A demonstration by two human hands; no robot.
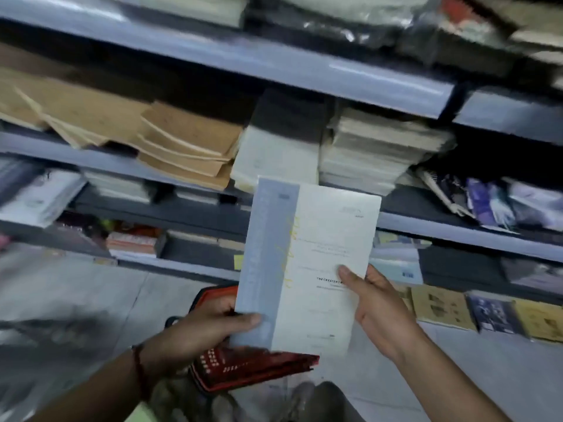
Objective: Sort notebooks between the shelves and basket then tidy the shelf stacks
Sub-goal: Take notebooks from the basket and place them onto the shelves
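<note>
White notebook [323, 269] w/ pale-blue spine strip — upright, held before shelves [365, 77].

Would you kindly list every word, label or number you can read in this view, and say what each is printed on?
"THE CRESCENT..." in small dark capitals on the white notebook cover, cut off by the right hand's thumb; the last letters are uncertain.
Other print on that cover, and its grey-blue spine strip: too blurred to read.
Yellow scrawl beside the strip: illegible.
White dotted marks on the red notebook under the left hand: unreadable.
Shelf stack covers and labels: too blurred.
</note>
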